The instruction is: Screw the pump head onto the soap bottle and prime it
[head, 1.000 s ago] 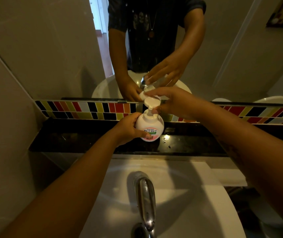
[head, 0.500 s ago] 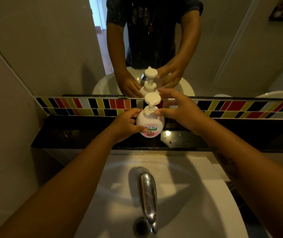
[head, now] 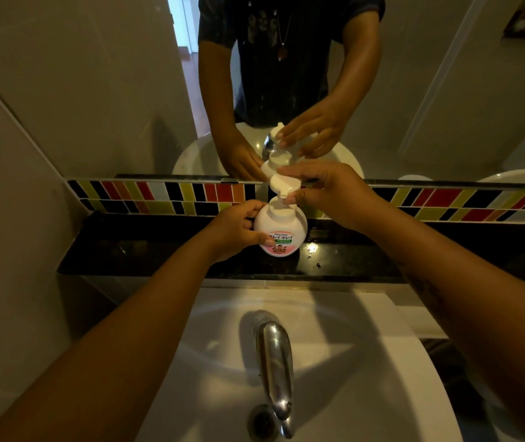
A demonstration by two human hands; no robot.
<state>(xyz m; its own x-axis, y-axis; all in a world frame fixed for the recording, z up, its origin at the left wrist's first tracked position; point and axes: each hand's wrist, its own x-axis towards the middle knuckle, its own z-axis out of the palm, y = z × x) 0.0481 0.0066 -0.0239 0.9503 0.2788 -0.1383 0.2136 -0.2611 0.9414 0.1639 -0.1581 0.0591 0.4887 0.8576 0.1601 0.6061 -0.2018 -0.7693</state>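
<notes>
A round white soap bottle [head: 281, 226] with a pink label stands upright on the black ledge [head: 159, 250] behind the sink. My left hand [head: 238, 229] wraps its left side, thumb across the label. The white pump head [head: 284, 185] sits on the bottle's neck, nozzle pointing toward me. My right hand [head: 334, 193] holds the pump head from the right, index finger along its top and thumb under the nozzle. The mirror above repeats both hands and the bottle.
A white basin [head: 366, 362] with a chrome tap [head: 275, 362] lies directly below my arms. A strip of coloured tiles [head: 175, 196] runs behind the ledge under the mirror [head: 95, 74]. A grey tiled wall [head: 6, 218] closes in on the left.
My right hand left the pump top half a second ago, with fingers at the collar, and now grips the pump head again from the right. The bottle and left hand stayed put.
</notes>
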